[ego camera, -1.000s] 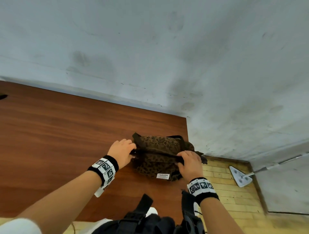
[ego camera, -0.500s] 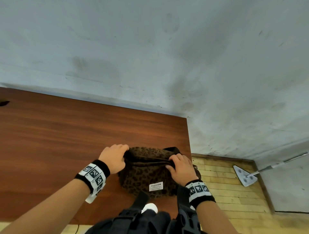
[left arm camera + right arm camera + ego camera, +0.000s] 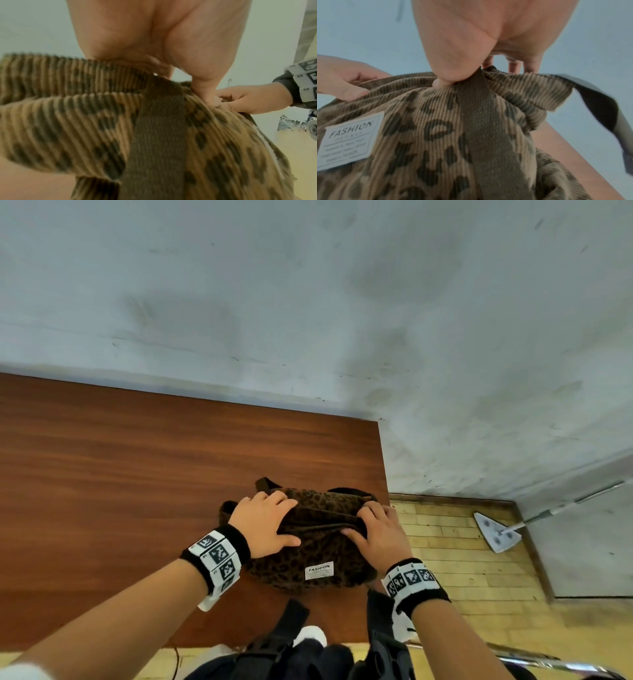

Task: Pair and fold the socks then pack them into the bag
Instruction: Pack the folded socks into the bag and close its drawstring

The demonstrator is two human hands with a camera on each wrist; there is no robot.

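Observation:
A leopard-print corduroy bag (image 3: 308, 556) with a white "FASHION" label (image 3: 319, 570) sits near the right end of the brown wooden table (image 3: 137, 491). My left hand (image 3: 270, 518) grips the left part of its top rim, thumb on the near side and fingers over the far side. My right hand (image 3: 373, 529) grips the right part of the rim the same way. In the right wrist view the thumb (image 3: 448, 70) pinches the rim by a brown strap band (image 3: 481, 121) on the bag (image 3: 436, 142). The left wrist view shows the bag (image 3: 85, 121) close up. No socks show.
The table's right edge (image 3: 383, 460) runs just beside the bag, with pale plank floor (image 3: 462, 559) beyond it. A mop head (image 3: 496, 530) lies on that floor against the grey wall (image 3: 342, 302). A loose dark strap (image 3: 599, 115) hangs off the bag's right side.
The bag has come slightly nearer to me. Both hands have shifted their hold from the handles to the top rim, and the left fingers now reach over the bag's far side.

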